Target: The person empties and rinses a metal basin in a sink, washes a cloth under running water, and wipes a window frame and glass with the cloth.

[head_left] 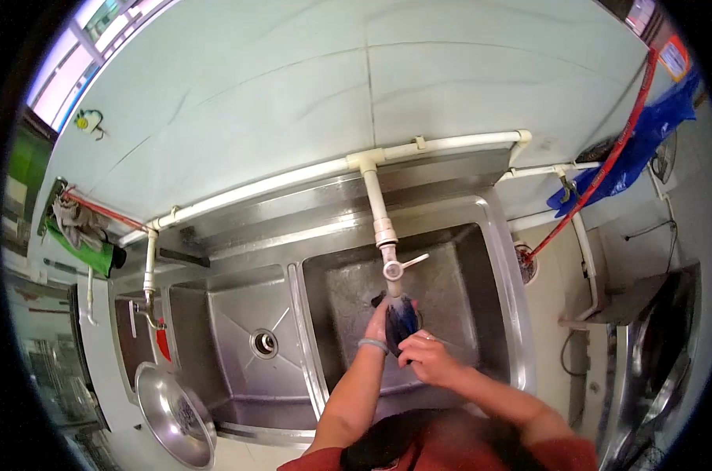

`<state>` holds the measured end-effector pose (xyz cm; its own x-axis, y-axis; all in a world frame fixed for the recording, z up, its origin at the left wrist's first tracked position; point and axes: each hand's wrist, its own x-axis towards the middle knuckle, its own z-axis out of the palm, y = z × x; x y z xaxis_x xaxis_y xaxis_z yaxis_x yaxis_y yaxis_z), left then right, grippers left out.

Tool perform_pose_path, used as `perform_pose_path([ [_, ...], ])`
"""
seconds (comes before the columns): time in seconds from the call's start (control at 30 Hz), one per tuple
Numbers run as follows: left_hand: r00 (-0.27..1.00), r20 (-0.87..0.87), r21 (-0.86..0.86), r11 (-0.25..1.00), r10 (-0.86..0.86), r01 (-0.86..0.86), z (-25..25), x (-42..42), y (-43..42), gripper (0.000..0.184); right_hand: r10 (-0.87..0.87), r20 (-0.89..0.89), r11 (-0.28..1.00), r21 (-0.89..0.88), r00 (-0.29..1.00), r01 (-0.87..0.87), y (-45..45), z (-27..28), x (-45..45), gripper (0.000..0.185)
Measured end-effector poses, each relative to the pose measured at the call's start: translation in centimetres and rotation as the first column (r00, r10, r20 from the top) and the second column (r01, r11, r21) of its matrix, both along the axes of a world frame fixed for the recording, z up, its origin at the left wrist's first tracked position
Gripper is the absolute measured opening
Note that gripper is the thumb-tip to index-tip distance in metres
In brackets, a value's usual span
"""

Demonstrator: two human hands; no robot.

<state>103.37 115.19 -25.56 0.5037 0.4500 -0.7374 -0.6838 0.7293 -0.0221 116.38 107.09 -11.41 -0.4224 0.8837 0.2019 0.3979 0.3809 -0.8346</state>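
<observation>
A dark, bluish-black item (401, 323), too blurred to name, is under the white tap (393, 271) over the right sink basin (458, 282). My left hand (377, 323) is at its left side, with a pale band round the wrist; its fingers are largely hidden by the item. From the right, my right hand (425, 355) closes its fingers on the lower edge of the same dark item.
Left of the basin is another sink basin (238, 314) with a drain. A metal bowl (171, 416) tilts at the lower left. White pipes (270, 182) run along the wall. A red hose (607, 161) and blue plastic (646, 149) hang at the right.
</observation>
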Motion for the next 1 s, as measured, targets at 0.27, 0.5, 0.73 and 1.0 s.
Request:
perform_pose_path([
  [0.27,1.000,0.028,0.202,0.979,-0.002,-0.004,4.0,-2.5,-0.4,0.056,-0.650,-0.385,0.705,-0.627,0.656,0.332,5.6,1.0,1.6,0.025],
  [0.5,0.969,-0.088,0.073,0.968,-0.233,0.240,5.4,-2.8,-2.4,0.039,-0.469,-0.127,0.553,-0.814,0.874,0.179,12.8,-10.5,1.5,0.025],
  [0.73,0.982,0.189,0.030,1.000,-0.014,0.009,6.8,-1.9,-8.1,0.048,-0.750,-0.573,0.237,-0.698,0.329,-0.676,4.8,-13.9,-0.3,0.089],
  [1.0,0.701,0.707,0.101,0.969,0.091,-0.227,11.9,-0.8,-10.2,0.071,-0.639,-0.769,0.577,-0.462,-0.021,-0.673,1.4,-4.5,-4.9,0.094],
])
